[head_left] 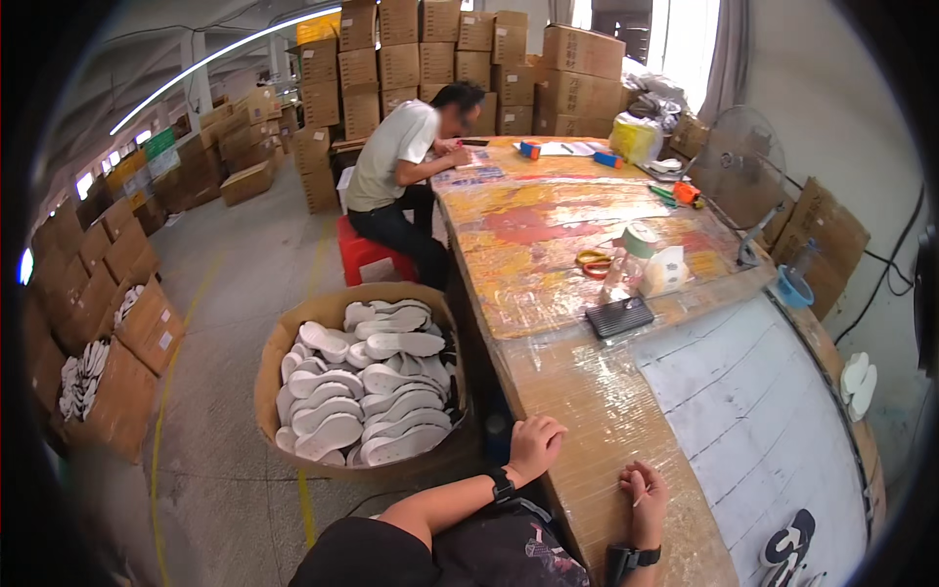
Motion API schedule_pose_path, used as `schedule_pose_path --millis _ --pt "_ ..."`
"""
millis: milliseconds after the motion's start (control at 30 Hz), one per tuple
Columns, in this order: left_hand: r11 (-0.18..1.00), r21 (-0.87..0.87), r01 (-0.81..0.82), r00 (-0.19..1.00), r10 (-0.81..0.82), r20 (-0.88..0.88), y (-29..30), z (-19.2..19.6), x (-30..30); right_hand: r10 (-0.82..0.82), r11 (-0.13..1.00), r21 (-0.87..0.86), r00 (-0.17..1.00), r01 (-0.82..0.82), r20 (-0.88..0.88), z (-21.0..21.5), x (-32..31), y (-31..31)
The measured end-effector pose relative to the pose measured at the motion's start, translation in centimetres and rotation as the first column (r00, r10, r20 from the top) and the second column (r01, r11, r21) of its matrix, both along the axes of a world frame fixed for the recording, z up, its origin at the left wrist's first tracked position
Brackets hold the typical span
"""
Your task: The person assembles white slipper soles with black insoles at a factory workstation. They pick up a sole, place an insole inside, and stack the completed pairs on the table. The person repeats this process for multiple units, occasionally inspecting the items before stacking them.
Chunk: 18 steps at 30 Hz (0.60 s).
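My left hand (pixel 535 448) rests at the near left edge of the wrapped table (pixel 597 411), its fingers loosely curled and nothing visible in them. A dark band is on that wrist. To its right, my right hand (pixel 646 499) is over the table top with fingers bent inward. A small pale sliver shows at these fingers, too small to name. A big cardboard box (pixel 266 391) full of white shoe soles (pixel 396 401) stands on the floor left of my left hand. Black-and-white soles (pixel 787 548) lie right of my right hand, on a pale sheet (pixel 753 401).
Across the table, a person (pixel 396 157) sits on a red stool (pixel 367 252), bent over papers. A black box (pixel 619 318), clear jar (pixel 626 274), tissue pack (pixel 667 272), scissors (pixel 594 262) and fan (pixel 738 161) stand or lie farther along. Stacked cartons (pixel 421 49) line the back.
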<state>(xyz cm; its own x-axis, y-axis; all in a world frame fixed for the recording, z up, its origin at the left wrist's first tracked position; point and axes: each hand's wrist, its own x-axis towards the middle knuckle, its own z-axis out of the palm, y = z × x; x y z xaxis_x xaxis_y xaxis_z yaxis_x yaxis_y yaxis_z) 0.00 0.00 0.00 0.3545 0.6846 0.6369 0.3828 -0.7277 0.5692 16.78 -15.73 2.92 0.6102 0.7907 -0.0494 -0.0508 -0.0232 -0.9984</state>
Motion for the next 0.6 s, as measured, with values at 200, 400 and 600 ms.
schedule_pose_path --millis 200,400,600 --pt "1.000 0.014 -0.010 1.000 0.010 0.001 -0.4 -0.2 0.2 -0.008 1.000 0.030 0.998 0.006 0.065 -0.6 0.2 -1.0" --pt "1.000 -0.004 0.020 1.000 -0.019 0.017 -0.3 -0.1 0.1 -0.047 0.998 0.049 0.997 0.044 0.057 -0.2 -0.2 -0.9" --pt "1.000 -0.004 0.013 1.000 -0.013 0.012 -0.2 -0.1 -0.2 -0.062 0.997 0.043 0.995 0.059 0.076 -0.7 -0.6 -0.9"
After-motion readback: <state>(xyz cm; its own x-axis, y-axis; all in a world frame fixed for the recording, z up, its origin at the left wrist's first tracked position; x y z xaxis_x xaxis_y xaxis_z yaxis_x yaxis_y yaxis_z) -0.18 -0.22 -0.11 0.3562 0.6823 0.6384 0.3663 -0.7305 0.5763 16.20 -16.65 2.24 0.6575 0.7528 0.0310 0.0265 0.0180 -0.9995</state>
